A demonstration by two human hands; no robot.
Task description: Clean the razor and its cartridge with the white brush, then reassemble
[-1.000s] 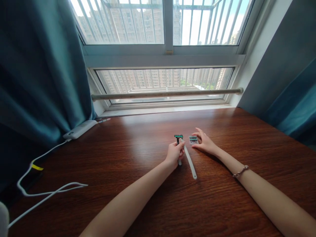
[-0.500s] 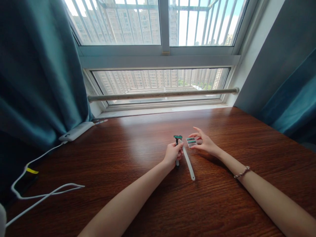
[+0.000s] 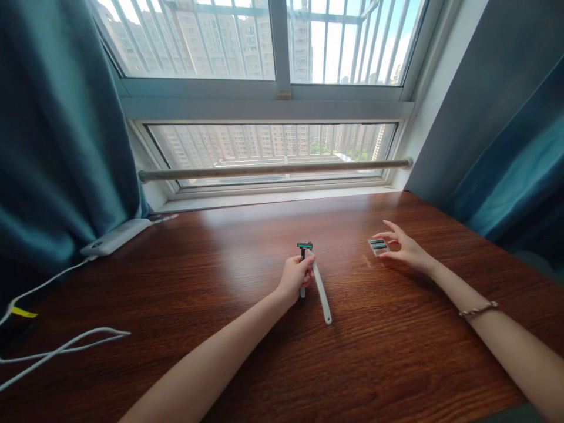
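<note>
My left hand (image 3: 296,277) is closed around a razor (image 3: 304,245), held upright with its black and green head showing above the fingers. The same hand pinches a slim white handle (image 3: 321,292) with a small hole in its lower end. That handle slants down to the right, and its upper end is partly hidden by my fingers. To the right, my right hand (image 3: 408,251) grips a small clear case (image 3: 379,247) between thumb and fingers. Dark and green razor cartridges show inside the case.
A brown wooden table (image 3: 247,346) spreads beneath both hands. At the left stand a white power strip (image 3: 115,237) and a looping white cable (image 3: 66,348). A blue curtain (image 3: 57,117) hangs beside them. Behind the table a rail (image 3: 273,170) crosses the window.
My right hand has moved to the right with the clear case, away from the left hand. My left hand keeps hold of the razor and white handle. The view has shifted slightly right.
</note>
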